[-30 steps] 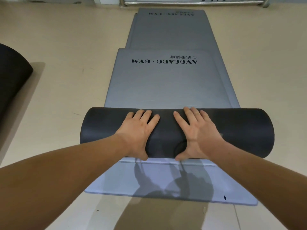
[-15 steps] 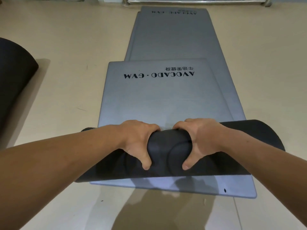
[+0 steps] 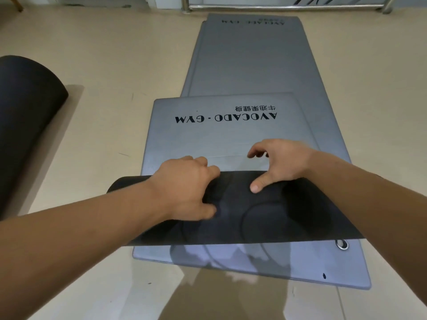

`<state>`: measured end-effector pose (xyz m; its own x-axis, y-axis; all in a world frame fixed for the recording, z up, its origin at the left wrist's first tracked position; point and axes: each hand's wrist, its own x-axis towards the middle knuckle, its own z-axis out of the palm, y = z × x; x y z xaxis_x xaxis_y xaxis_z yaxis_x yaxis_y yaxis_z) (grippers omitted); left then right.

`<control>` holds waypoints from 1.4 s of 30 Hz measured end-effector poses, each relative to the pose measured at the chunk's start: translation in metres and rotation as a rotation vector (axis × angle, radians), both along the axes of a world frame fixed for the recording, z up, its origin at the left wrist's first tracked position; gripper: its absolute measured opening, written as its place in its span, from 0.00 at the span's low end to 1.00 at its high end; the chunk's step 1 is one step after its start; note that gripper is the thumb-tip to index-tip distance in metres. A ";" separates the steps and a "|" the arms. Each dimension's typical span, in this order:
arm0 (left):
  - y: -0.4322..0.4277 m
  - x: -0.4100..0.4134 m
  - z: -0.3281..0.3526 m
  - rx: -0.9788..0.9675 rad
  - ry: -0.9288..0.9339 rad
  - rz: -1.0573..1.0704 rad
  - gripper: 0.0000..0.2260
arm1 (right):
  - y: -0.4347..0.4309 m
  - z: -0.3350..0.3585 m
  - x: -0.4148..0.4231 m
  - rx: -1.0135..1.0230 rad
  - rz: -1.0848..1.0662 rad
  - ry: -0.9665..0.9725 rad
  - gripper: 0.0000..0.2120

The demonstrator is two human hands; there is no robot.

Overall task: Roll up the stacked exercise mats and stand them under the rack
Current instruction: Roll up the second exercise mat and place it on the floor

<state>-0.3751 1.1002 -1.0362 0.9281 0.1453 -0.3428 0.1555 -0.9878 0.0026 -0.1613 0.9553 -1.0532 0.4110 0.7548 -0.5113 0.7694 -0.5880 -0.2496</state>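
Left hand grips rolled near end of top mat, 6 o'clock. Right hand loosely spread, thumb touching roll, fingers curled above grey face.

A gym: grey "AVOCADO · GYM" exercise mats ahead of the left grip, a rolled mat well left of it.

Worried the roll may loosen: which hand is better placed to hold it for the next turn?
Left. The left hand grips the roll, fingers curled over it; the right hand hovers, only its thumb touching.
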 end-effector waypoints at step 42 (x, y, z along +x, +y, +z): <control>0.045 0.013 -0.072 0.301 -0.011 0.142 0.62 | 0.013 -0.038 -0.037 -0.046 0.177 -0.534 0.64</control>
<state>-0.3618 1.1457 -1.1087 0.8948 0.3665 -0.2550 0.2930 -0.9130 -0.2838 -0.1980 0.9681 -1.0912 0.4912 0.8176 -0.3006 0.8696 -0.4399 0.2244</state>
